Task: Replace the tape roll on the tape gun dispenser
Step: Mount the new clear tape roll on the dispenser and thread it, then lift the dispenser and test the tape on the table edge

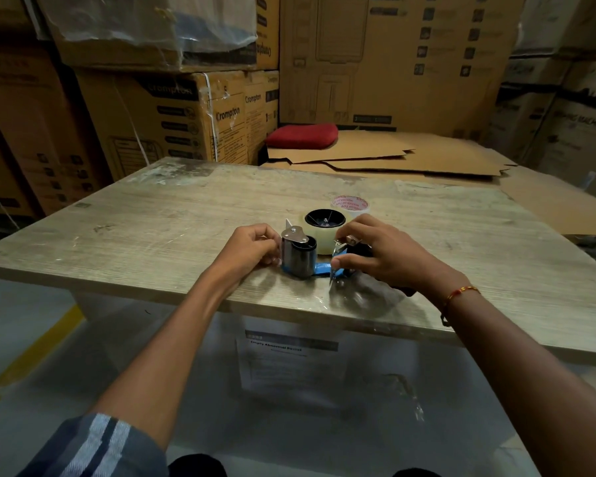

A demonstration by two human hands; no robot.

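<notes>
Head view: tape gun dispenser (315,266) is seen lying on its side at frame centre, near the front edge of the wooden table (152,228), w/ a clear tape roll (319,241) seated on its black hub and a second roll w/ red print (350,203) set just behind, upper right of it. Left hand (252,249) is curled against the black roller end, fingertips pinching at the metal bracket; right hand (379,251) is gripped over the handle/blade end, thumb pressed by the blue frame. Red cushion (301,135) & flattened cardboard (410,153) are seen beyond the table, stacked cartons (172,115) at upper left.
</notes>
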